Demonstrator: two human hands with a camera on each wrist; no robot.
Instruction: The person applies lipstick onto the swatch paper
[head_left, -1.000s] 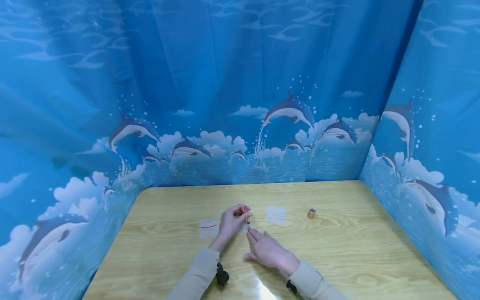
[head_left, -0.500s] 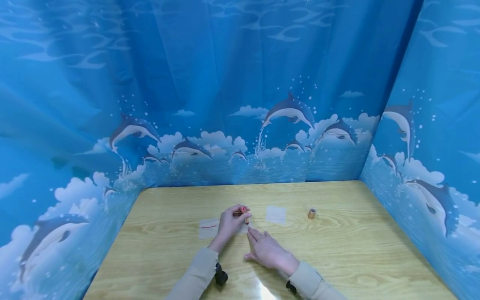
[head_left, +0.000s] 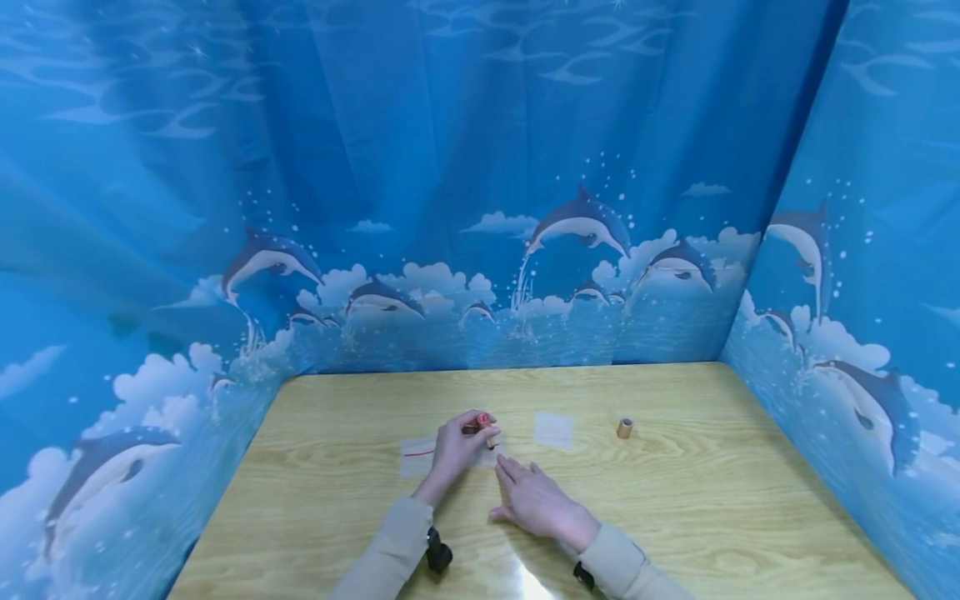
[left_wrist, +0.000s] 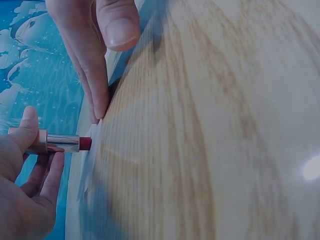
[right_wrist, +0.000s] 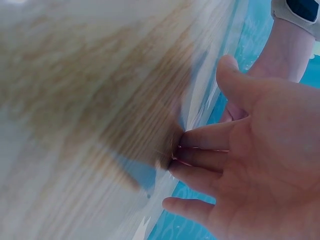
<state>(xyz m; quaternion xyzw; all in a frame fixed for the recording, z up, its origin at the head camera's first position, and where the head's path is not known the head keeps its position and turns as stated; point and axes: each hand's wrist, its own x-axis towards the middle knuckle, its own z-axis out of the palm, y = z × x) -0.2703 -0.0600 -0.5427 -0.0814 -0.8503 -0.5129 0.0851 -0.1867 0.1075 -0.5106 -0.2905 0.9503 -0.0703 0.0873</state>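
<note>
Three white sheets (head_left: 553,431), one lipstick (left_wrist: 64,143), one cap (head_left: 625,428)

Left hand (head_left: 453,447) pinching tube (head_left: 484,422) (red-topped), right hand (head_left: 536,500) touching paper (head_left: 489,459)

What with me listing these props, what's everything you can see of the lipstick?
The lipstick has a red stick, a shiny silver collar and a copper-coloured base, both metallic-looking. It is uncapped. The left hand holds the base between thumb and fingers, red end down toward a white sheet; whether it touches is unclear.

Lipstick (left_wrist: 63,143) slightly farther left over the paper (head_left: 489,460)
</note>
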